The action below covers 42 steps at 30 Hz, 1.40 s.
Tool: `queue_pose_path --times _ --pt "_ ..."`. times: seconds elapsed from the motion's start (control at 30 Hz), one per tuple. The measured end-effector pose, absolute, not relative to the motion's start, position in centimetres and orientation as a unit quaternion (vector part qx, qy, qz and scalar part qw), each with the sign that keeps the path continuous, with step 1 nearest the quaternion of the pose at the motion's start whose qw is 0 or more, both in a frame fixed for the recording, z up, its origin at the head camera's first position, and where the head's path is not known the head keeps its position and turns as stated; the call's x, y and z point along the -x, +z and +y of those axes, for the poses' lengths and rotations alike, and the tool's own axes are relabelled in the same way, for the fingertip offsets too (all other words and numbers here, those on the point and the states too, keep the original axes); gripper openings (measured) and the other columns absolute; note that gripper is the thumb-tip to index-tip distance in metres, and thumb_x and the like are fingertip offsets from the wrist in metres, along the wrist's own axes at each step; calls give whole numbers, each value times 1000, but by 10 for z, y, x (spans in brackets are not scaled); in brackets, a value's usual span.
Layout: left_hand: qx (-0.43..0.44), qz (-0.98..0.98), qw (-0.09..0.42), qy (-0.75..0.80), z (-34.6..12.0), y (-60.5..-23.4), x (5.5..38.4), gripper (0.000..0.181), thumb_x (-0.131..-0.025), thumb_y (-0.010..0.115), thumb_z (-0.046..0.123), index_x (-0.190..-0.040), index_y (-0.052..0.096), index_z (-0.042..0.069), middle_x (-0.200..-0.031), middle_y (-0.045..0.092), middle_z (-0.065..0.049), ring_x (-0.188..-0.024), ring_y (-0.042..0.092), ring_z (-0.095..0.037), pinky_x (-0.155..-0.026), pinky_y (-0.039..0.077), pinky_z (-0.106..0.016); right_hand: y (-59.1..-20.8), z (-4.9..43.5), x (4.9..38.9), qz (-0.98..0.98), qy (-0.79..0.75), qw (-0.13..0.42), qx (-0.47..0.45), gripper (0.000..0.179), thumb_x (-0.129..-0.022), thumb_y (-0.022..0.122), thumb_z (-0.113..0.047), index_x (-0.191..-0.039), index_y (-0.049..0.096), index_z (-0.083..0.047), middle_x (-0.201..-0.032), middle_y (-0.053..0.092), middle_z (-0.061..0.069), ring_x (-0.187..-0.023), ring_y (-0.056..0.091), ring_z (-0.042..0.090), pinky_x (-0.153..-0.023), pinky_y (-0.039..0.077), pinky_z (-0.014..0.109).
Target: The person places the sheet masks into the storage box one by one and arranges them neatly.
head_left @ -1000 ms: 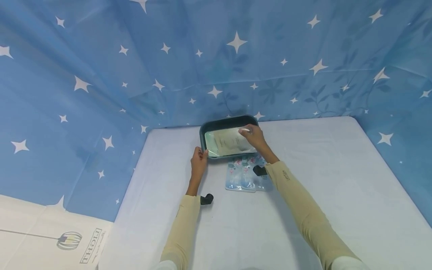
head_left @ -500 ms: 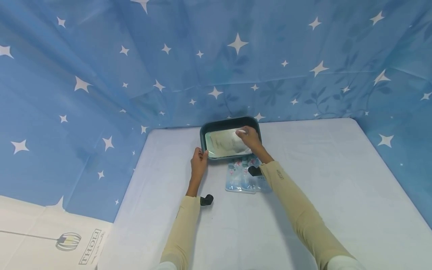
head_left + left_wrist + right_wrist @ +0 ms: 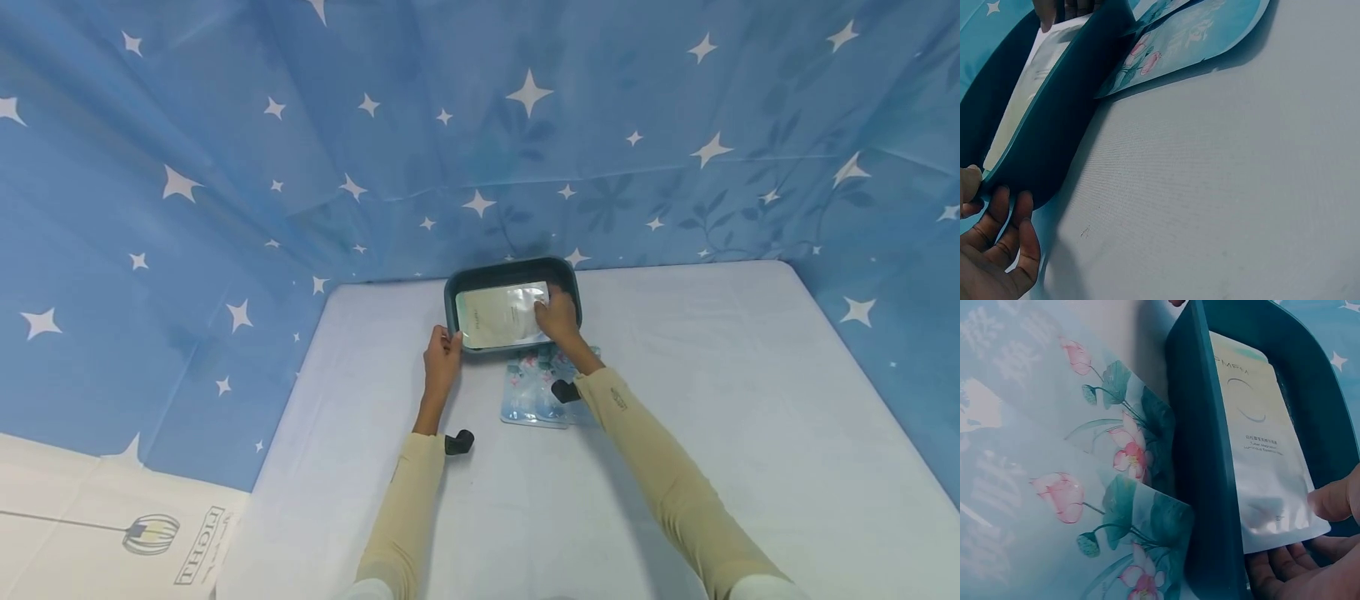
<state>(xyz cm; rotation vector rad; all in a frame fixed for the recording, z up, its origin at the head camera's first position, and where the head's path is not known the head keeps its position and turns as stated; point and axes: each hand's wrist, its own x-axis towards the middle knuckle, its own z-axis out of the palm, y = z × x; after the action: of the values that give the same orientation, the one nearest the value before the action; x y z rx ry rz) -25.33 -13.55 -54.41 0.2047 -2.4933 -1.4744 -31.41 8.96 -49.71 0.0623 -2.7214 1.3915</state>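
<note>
A dark teal tray point(image 3: 512, 272) stands near the back edge of the table. Inside it lies a pale cream and silver face mask packet point(image 3: 1263, 444) with printed text. My right hand point(image 3: 557, 315) reaches into the tray and pinches the packet's right end, thumb on top and fingers underneath, as the right wrist view shows. At the tray's near left corner my left hand point(image 3: 442, 357) pinches the rim between thumb and fingers. Two blue packets with pink lotus flowers point(image 3: 1129, 450) lie overlapping on the table, right against the tray's near side.
The table point(image 3: 750, 400) has a white cover. A blue curtain with white stars point(image 3: 480, 108) hangs right behind its back edge. Black wrist mounts stick out from both sleeves, the right one point(image 3: 564, 391) above the lotus packets.
My right hand has shifted down onto the cream packet's right end and now grips its edge. The packet shows flatter and less covered. My left hand stays at the tray's corner.
</note>
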Motion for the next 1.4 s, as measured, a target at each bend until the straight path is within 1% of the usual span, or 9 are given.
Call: queue_pose_path --times 0.17,0.27,0.63,0.9,0.97,1.13,1.27,1.33,1.4 --pt "-73 -856 119 -498 -135 -543 254 19 -101 55 23 -99 47 7 -74 54 -6 -64 48 -14 -58 39 -24 -501 92 311 -890 450 63 -19 47 -90 50 -3 -134 46 13 -98 60 30 -92 57 42 -86 45 54" --pt "-76 -857 118 -496 -135 -543 253 19 -100 55 23 -99 46 7 -73 52 -5 -63 47 -14 -58 38 -24 -503 93 309 -892 448 62 -21 46 -90 52 -3 -133 48 13 -94 60 27 -87 56 39 -82 46 52" --pt "-69 -857 116 -497 -135 -541 251 20 -101 54 26 -101 46 7 -73 50 -5 -64 45 -15 -58 37 -24 -500 91 300 -891 448 53 -46 41 -95 52 -8 -130 52 11 -107 67 29 -95 66 39 -86 52 50" --pt "-63 -854 115 -504 -136 -541 251 21 -101 54 26 -99 46 7 -72 50 -4 -62 45 -15 -57 37 -25 -499 88 298 -906 419 40 -50 34 -97 52 -11 -122 58 11 -92 67 25 -76 60 34 -69 48 45" --pt "-59 -854 116 -505 -136 -541 251 21 -101 54 26 -99 46 7 -71 51 -4 -62 46 -14 -57 37 -24 -499 87 298 -907 417 31 -49 36 -97 51 -13 -124 55 11 -95 66 25 -82 61 36 -74 49 47" --pt "-55 -856 117 -501 -136 -542 253 22 -102 53 27 -100 46 7 -73 51 -4 -63 46 -14 -57 38 -24 -499 87 298 -907 418 20 -42 46 -97 51 -14 -135 47 11 -119 62 30 -110 60 43 -94 48 53" --pt "-63 -856 113 -501 -137 -543 253 20 -102 53 27 -100 46 8 -73 52 -4 -63 46 -14 -57 38 -25 -499 87 297 -901 430 13 -50 46 -99 51 -15 -137 45 9 -111 66 29 -94 66 38 -84 51 49" --pt "-65 -855 112 -503 -137 -544 253 20 -101 53 27 -99 46 8 -73 52 -4 -63 47 -15 -57 39 -25 -501 87 297 -898 435 10 -57 46 -99 50 -16 -138 44 8 -114 66 28 -82 67 34 -75 51 44" --pt "-65 -854 112 -505 -136 -545 253 20 -101 53 27 -99 46 8 -73 52 -4 -63 47 -15 -57 39 -26 -502 88 296 -896 439 8 -62 46 -100 49 -16 -139 43 9 -120 63 28 -79 67 32 -73 50 42"
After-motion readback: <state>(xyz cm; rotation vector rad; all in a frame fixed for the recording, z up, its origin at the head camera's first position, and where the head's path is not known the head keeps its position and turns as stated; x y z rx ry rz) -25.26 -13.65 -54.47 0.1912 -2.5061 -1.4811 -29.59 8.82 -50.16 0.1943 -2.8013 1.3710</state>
